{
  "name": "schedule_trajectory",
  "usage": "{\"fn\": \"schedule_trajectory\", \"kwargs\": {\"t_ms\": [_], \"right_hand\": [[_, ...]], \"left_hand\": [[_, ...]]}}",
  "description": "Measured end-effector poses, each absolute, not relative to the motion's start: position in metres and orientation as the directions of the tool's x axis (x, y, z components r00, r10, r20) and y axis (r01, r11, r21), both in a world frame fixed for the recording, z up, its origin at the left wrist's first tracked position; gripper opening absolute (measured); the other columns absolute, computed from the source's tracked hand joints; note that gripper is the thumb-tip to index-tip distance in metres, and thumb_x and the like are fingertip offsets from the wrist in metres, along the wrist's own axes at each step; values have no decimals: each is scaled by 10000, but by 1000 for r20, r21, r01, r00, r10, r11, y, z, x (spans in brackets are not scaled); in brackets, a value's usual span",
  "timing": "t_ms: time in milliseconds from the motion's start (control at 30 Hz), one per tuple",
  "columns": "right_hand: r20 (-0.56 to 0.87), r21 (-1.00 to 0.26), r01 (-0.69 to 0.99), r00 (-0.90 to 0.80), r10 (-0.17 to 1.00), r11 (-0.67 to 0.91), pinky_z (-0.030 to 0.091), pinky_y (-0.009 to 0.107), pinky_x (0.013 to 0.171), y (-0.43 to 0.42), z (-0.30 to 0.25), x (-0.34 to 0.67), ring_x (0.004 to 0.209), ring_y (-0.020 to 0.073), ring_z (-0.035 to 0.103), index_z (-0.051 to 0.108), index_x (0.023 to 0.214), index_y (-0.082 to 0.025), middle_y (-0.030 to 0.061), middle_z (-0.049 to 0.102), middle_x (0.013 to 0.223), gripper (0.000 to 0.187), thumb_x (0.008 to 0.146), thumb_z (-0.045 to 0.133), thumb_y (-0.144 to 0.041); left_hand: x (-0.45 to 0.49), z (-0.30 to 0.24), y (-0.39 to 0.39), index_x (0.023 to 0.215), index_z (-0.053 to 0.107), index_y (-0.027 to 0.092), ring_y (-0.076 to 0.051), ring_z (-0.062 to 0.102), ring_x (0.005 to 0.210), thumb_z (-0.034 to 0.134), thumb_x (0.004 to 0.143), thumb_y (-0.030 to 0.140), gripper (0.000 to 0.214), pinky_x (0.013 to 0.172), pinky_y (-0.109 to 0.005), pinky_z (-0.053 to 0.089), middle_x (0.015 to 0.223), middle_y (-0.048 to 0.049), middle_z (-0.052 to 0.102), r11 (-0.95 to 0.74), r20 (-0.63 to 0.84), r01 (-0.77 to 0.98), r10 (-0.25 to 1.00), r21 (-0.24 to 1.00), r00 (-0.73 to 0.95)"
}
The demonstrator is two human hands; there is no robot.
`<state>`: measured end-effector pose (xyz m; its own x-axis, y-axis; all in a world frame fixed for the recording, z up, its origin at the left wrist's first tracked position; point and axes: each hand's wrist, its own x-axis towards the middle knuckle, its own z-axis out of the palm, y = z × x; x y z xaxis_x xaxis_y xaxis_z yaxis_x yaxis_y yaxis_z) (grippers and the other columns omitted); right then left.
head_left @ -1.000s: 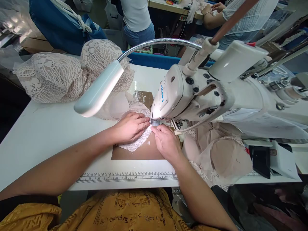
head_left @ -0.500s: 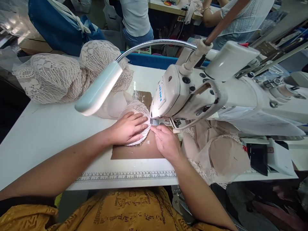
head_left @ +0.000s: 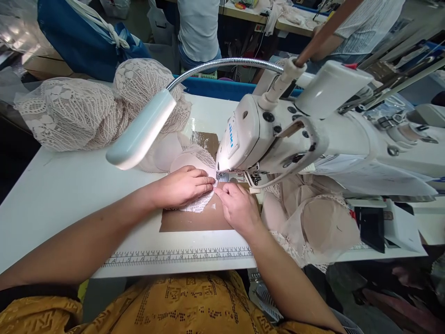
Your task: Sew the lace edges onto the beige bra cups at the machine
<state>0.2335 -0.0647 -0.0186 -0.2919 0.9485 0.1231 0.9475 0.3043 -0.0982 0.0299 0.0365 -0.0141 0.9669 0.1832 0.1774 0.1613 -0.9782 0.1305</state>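
A pale lace-covered bra cup (head_left: 200,204) lies beside the needle of the white sewing machine (head_left: 239,139). My left hand (head_left: 181,186) rests flat on the cup, fingers close together and stretched toward the needle, pressing on it without gripping. At the cup's right edge, just in front of the presser foot, my right hand (head_left: 239,206) is closed, its thumb and forefinger pinching the lace edge. The other right fingers are curled under. The needle tip and part of the seam are hidden by the machine head and my fingertips.
A gooseneck lamp (head_left: 142,130) arches over the cup. Lace cups (head_left: 79,111) are heaped at the left back, and beige bra pieces (head_left: 313,222) lie at right. Brown tape (head_left: 194,221) covers the table under my hands. A printed ruler (head_left: 181,256) runs along the front edge. Two people are beyond.
My left fingers have drawn together and sit slightly lower, and the cup has turned a little under them. My right fingertips have shifted slightly left along its edge.
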Motion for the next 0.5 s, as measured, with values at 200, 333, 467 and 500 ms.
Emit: {"fn": "schedule_trajectory", "kwargs": {"t_ms": [200, 333, 467, 500], "right_hand": [[152, -101, 943, -300, 942, 317, 298, 296, 573, -66, -21, 235, 690, 156, 476, 695, 1104, -220, 40, 631, 872, 353, 899, 437, -94], [120, -106, 940, -310, 943, 323, 309, 296, 594, -66, -21, 235, 707, 161, 480, 664, 1183, -228, 42, 627, 889, 381, 894, 448, -106], [106, -92, 944, -306, 946, 316, 308, 306, 619, -66, -21, 234, 717, 165, 484, 668, 1171, -241, 38, 623, 883, 378, 883, 462, -107], [104, -90, 945, -305, 947, 314, 308, 308, 627, -66, -20, 234, 720, 166, 485, 672, 1159, -242, 37, 623, 884, 376, 876, 469, -101]], "left_hand": [[31, -14, 36, 1075, 631, 172, -231, 568, 1130, 456, 962, 176, 209, 888, -359, 428, 1271, -92, 636, -975, 202, 177, 201, 131, 959], [32, -12, 35, 1114, 615, 177, -240, 564, 1130, 479, 945, 156, 218, 877, -365, 429, 1334, -90, 596, -982, 189, 165, 180, 96, 965], [31, -12, 36, 1100, 624, 178, -242, 563, 1123, 456, 954, 147, 225, 875, -370, 436, 1300, -83, 620, -982, 176, 164, 178, 95, 968], [31, -12, 37, 1113, 621, 174, -243, 563, 1123, 448, 960, 152, 232, 880, -371, 436, 1294, -83, 624, -981, 175, 167, 182, 97, 968]]}}
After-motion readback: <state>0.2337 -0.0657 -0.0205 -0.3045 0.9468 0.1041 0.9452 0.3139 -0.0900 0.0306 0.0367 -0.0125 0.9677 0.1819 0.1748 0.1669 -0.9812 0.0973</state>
